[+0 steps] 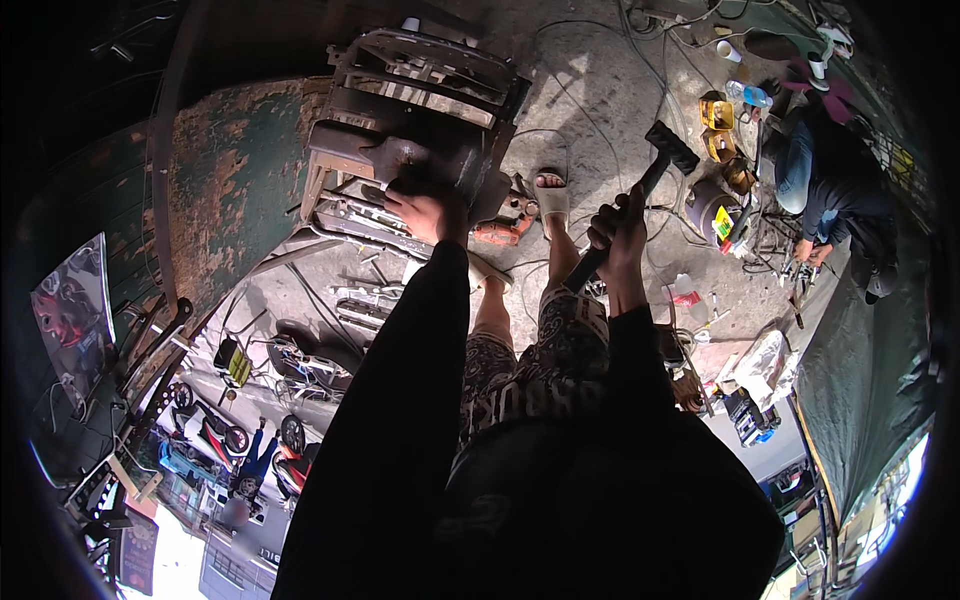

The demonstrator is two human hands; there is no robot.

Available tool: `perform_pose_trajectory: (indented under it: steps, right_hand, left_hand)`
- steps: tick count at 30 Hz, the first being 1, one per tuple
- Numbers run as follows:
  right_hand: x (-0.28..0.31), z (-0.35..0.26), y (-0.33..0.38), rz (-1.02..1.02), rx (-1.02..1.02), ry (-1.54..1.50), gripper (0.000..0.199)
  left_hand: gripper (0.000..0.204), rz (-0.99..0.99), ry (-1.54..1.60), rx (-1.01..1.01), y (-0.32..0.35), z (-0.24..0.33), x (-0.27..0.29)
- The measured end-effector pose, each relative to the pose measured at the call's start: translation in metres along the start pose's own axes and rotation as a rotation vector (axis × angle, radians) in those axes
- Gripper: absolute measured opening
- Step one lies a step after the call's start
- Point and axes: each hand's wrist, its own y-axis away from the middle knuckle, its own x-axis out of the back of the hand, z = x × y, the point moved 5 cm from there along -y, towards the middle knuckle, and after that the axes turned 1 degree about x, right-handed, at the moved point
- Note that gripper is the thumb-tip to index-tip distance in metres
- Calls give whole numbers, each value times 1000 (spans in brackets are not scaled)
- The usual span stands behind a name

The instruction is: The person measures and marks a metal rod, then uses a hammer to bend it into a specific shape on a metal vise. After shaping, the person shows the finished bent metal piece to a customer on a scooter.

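Note:
My right hand (618,242) is closed round the dark handle of a hammer (672,150), its blocky head raised up and to the right. My left hand (432,214) grips the near edge of a dark, curved metal piece (405,155). This piece lies on a worn metal workbench (348,135) with a slatted frame at its far end. The fingertips of my left hand are partly in shadow against the metal.
An orange power tool (505,228) lies on the concrete beside my sandalled foot. Yellow containers (716,112), a water bottle (748,94) and cables are at the far right. Another person (835,190) crouches at the right, hands on metal parts. Metal bars (365,305) lie below the bench.

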Motion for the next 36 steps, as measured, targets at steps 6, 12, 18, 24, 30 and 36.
perform_pose_trajectory:
  steps: [6,12,18,24,30,36]
  right_hand:
    - [-48,61,19,-231,-683,221,41]
    - [-26,-46,-19,4,-289,316,45]
    - [-48,5,4,-50,-546,461,41]
    - [4,-38,-44,-158,-500,451,35]
    - [-19,-102,-78,99,-116,278,40]
    - [-34,-35,-26,-329,-722,882,41]
  left_hand:
    - [61,49,-2,-149,13,16,12]
    - [71,2,-126,-112,9,5,5]
    - [91,45,-76,-139,-5,-6,-2]
    - [76,82,-178,-171,11,13,5]
    - [71,118,-201,-248,17,13,5]
    - [77,113,-142,-240,26,30,15]
